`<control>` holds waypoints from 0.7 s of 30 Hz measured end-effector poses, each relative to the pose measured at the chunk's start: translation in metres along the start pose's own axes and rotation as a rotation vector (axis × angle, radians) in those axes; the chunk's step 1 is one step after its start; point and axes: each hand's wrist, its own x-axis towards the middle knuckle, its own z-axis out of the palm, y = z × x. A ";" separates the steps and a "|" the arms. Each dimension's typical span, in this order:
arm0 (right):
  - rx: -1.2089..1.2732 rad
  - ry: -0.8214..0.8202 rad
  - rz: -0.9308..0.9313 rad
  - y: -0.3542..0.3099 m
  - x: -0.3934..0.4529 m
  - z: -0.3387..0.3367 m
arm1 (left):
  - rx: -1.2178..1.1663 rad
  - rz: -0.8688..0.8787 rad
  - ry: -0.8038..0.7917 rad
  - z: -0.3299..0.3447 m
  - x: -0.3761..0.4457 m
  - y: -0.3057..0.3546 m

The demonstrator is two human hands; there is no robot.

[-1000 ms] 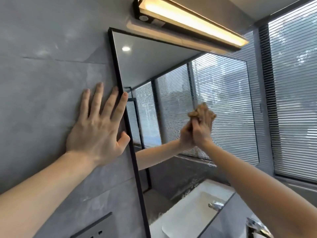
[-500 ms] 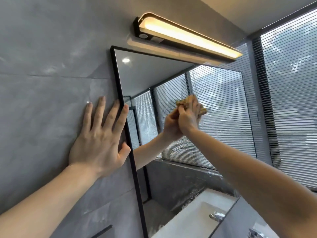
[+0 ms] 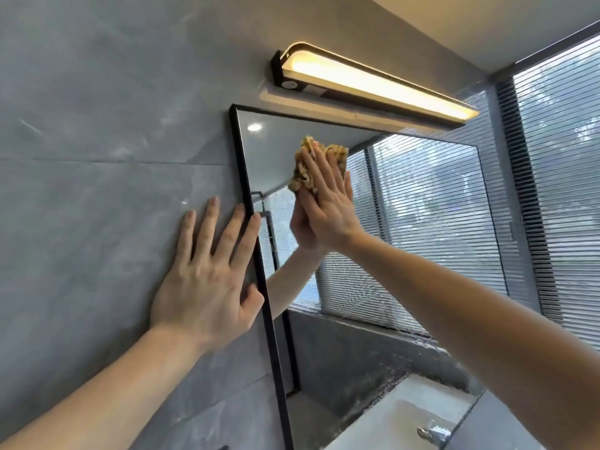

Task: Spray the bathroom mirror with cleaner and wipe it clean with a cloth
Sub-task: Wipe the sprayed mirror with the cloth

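A: Head view, left side first. Grey wall (image 3: 97, 157); left hand (image 3: 207, 280) flat on it, fingers (image 3: 207, 222) spread apart, holding nothing, forefinger tip and thumb lapping the mirror's black frame (image 3: 259, 277). A brace, by the look of it.

B: And the mirror (image 3: 422, 241) itself?

A: Fixed to the wall under a lit lamp (image 3: 373, 82). Right hand (image 3: 328, 203) high on the glass near the top left corner, palm pressing a crumpled yellow-brown cloth (image 3: 305, 170) against it. Fingers together and flat over the cloth, pinning rather than gripping. Cloth touches the glass.

B: Sprayer?

A: None in view. Cannot tell from this whether spraying is finished, but the wipe is under way, so I judge it done.

B: How much is wiped?

A: Hard to call. Glass around the cloth reads clean. Lower right, above the reflected basin (image 3: 389, 423), shows speckle or streaking, though that may be grime on the reflected wall, not on the mirror. Judgement: upper left being worked, middle, right and bottom left to cover.
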 end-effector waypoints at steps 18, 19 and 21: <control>0.064 0.024 0.258 -0.005 0.043 -0.009 | 0.004 0.010 -0.009 -0.003 0.001 0.001; 0.057 -0.005 0.185 -0.023 0.049 -0.007 | 0.003 0.011 -0.005 -0.003 0.001 0.001; 0.056 -0.075 0.056 -0.054 0.056 -0.003 | 0.003 0.010 -0.002 -0.004 0.001 0.000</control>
